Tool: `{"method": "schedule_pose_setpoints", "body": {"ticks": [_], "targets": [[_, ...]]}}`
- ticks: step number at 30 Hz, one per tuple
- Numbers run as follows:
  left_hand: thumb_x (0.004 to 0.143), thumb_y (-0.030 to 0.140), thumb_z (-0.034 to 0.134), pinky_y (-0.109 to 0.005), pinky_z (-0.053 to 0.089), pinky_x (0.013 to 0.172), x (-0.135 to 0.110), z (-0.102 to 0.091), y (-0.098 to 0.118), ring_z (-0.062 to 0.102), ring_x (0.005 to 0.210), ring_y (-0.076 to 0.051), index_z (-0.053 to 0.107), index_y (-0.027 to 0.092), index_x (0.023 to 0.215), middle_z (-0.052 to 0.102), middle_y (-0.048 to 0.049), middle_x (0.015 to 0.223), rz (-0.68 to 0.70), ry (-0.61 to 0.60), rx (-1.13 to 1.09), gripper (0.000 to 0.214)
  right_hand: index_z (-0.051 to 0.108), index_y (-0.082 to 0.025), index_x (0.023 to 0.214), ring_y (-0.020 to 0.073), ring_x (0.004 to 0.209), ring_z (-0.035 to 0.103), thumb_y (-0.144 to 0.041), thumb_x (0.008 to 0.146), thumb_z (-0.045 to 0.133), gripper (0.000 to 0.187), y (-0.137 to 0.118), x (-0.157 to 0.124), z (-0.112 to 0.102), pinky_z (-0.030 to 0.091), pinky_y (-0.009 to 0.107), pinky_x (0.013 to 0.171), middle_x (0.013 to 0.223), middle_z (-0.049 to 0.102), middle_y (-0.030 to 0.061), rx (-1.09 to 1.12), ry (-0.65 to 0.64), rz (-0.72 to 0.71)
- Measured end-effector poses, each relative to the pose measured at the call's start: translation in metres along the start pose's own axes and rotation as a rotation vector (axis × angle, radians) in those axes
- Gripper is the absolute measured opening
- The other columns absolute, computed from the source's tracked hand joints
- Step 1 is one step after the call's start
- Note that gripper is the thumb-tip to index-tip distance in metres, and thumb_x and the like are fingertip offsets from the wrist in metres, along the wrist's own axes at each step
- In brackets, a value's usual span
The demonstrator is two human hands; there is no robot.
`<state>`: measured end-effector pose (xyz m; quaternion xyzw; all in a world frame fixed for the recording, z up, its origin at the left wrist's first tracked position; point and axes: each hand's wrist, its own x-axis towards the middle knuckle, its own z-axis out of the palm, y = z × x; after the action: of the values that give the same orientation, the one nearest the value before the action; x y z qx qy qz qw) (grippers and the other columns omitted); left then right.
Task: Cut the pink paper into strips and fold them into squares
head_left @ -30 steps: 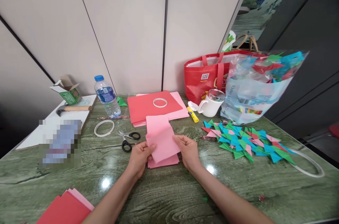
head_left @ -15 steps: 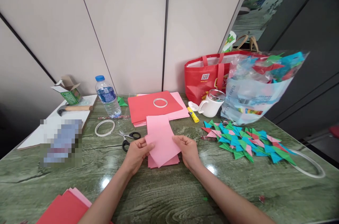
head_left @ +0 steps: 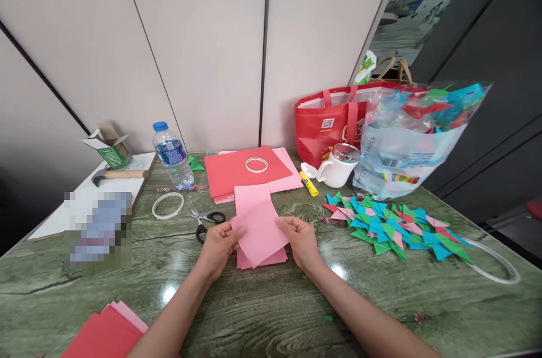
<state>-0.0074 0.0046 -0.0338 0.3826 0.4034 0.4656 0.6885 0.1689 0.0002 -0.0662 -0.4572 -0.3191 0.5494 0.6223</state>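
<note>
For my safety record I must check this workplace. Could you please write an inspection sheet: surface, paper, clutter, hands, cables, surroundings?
Surface: green wood-grain table, with light glare and small scraps.
Paper: pink sheet held over more pink paper; folded coloured pieces spread at right.
Clutter: scissors near the left hand; bottle upright; wooden-handled tool on white board; yellow tube beside white mug.
Hands: left hand and right hand each pinch one side of the pink sheet.
Cables: nothing seen.
Surroundings: pale panels behind; red bag and filled plastic bag at back right.
</note>
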Motion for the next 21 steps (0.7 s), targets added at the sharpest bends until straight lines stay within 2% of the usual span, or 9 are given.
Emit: {"method": "schedule_pose_setpoints", "body": {"ticks": [4,11,16,21], "targets": [[0.062,0.03,0.073,-0.026,0.048,0.058,0.0018,-0.0014,0.0009,0.062,0.062,-0.016,0.07,0.01,0.086,0.071,-0.0097,0.076,0.009,0.034,0.012,0.031,0.069,-0.016,0.067,0.0141,0.052,0.055,-0.038,0.057,0.072,0.025,0.0004,0.0011,-0.0013,0.043,0.026,0.051,0.062,0.068,0.0027,-0.014,0.004,-0.014],[0.062,0.031,0.072,-0.024,0.048,0.059,0.0011,-0.0006,0.0013,0.058,0.058,-0.012,0.068,0.012,0.064,0.067,-0.004,0.063,0.065,0.101,0.002,0.019,0.069,-0.016,0.069,0.013,0.052,0.055,-0.036,0.059,0.072,0.022,0.0017,0.0018,-0.0024,0.042,0.025,0.052,0.063,0.068,0.0023,0.0,0.001,-0.022],[0.058,0.03,0.075,-0.022,0.045,0.052,-0.0009,0.0019,0.0051,0.057,0.056,-0.013,0.069,0.011,0.064,0.065,-0.0031,0.059,0.11,0.137,0.022,0.02,0.069,-0.016,0.069,0.0133,0.052,0.056,-0.036,0.06,0.071,0.022,0.0019,0.0008,-0.0013,0.042,0.026,0.053,0.063,0.068,0.0021,-0.012,0.001,-0.032],[0.062,0.033,0.072,-0.023,0.047,0.053,0.0008,0.0021,0.0042,0.058,0.054,-0.012,0.071,0.014,0.074,0.066,-0.0018,0.061,0.097,0.122,0.017,0.022,0.069,-0.016,0.069,0.0137,0.053,0.056,-0.037,0.059,0.071,0.023,0.001,0.0016,-0.0012,0.044,0.026,0.054,0.064,0.069,0.0025,0.002,0.006,-0.028]]}}
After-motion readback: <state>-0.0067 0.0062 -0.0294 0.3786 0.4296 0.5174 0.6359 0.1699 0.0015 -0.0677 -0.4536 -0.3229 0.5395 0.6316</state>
